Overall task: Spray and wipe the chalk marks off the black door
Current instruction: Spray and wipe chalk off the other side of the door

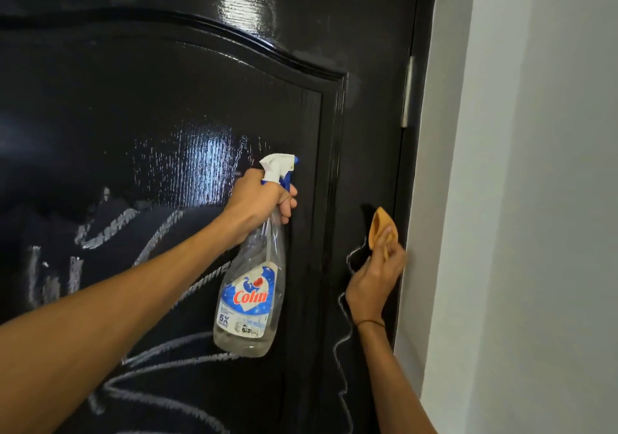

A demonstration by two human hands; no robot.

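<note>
The glossy black door (167, 99) fills most of the view. White chalk marks (107, 233) cross its lower panel, and a wavy chalk line (341, 326) runs down the right stile. My left hand (261, 199) grips the neck of a clear spray bottle (249, 300) with a white and blue trigger head, held in front of the panel. My right hand (378, 276) holds an orange cloth (381, 229) against the door's right edge. The panel above the bottle looks wet and shiny.
A grey-white wall (518, 199) meets the door frame on the right. A metal hinge (408, 92) sits on the door's right edge above my right hand. The raised moulding (331, 166) borders the panel.
</note>
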